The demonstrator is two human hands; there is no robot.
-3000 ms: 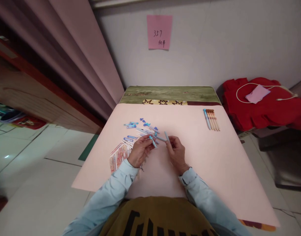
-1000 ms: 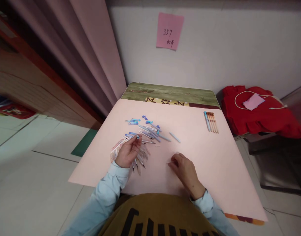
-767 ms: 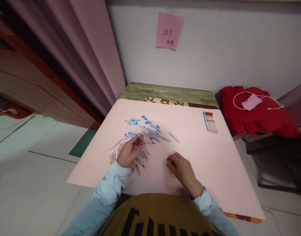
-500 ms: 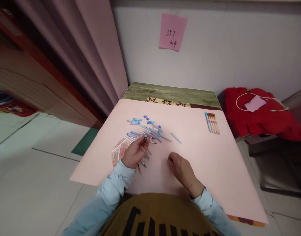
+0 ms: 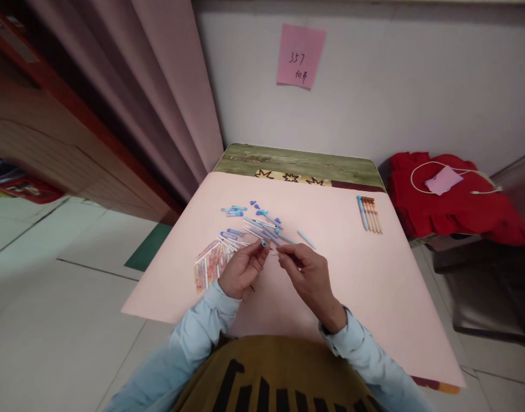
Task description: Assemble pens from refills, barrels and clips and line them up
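We pinch the small blue pen piece [image 5: 264, 244] in our left hand [image 5: 244, 269], just beside our right hand [image 5: 307, 273], fingertips pressed together, contents indiscernible; likely light, stiff, slick, it wants gripping around its sides.

Your left hand [image 5: 244, 270] hides most of blue pen part [image 5: 264, 244]; only one end visible. It also covers some white refills [image 5: 233, 243]. Whether your right hand [image 5: 307, 276] pinches anything: too small to tell. Your blue sleeves [image 5: 357, 342], black print [image 5: 264, 395] on your brown garment [image 5: 275, 355]: cut off at bottom edge. Dark furniture [image 5: 494, 292]: cropped by right edge.
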